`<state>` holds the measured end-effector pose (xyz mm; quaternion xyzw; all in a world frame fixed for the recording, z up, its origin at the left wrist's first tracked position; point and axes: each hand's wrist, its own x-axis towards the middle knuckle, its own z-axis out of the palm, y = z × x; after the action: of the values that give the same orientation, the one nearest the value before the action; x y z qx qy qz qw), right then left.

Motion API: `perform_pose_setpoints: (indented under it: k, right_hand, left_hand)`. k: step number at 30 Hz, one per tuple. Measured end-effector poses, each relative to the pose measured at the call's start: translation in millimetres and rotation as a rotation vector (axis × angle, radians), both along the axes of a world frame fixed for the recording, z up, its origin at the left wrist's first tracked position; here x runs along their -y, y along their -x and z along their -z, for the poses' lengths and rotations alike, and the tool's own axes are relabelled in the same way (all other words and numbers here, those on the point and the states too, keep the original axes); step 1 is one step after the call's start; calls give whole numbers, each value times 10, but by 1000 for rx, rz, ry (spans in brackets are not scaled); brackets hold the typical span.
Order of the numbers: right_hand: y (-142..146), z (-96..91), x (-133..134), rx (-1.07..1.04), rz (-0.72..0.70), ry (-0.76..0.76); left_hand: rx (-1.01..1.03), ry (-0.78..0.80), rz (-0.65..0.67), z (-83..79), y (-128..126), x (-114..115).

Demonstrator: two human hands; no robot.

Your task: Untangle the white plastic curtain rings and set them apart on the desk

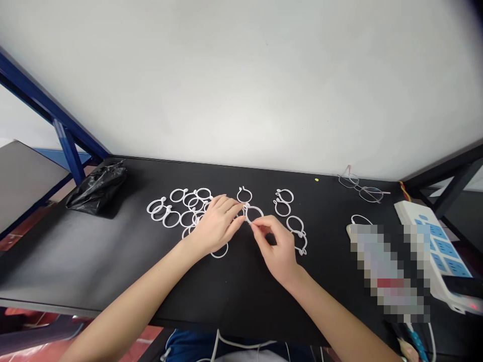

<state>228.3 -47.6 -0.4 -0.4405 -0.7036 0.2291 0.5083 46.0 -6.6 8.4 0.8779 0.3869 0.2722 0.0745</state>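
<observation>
Above the black table (181, 296), a white plastic curtain ring (258, 207) with a small eyelet end is held between my two hands. The fingertips of my left hand (216, 224) are closed at its left side, by the eyelet. My right hand (279, 250) pinches its lower edge between thumb and finger. Several loose white rings (171, 219) lie in an overlapping cluster, partly hidden under my left hand. One ring with its ends apart (244, 195) rests just beyond my hands. To the right are several more rings (295, 224), some partly behind my right hand.
A crumpled black plastic bag (100, 188) sits at the far left. Eyeglasses (360, 187) lie at the back right, near a small yellow bit (316, 179). A white power strip (437, 241) and a blurred-out object (385, 271) occupy the right side. A wall (241, 90) rises behind.
</observation>
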Motion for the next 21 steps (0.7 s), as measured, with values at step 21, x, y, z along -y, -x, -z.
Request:
perform_pose_setpoints:
  k: [21]
  right_hand:
    - [102, 38, 134, 53, -369, -38]
  left_hand:
    - [194, 306, 220, -69, -129, 231]
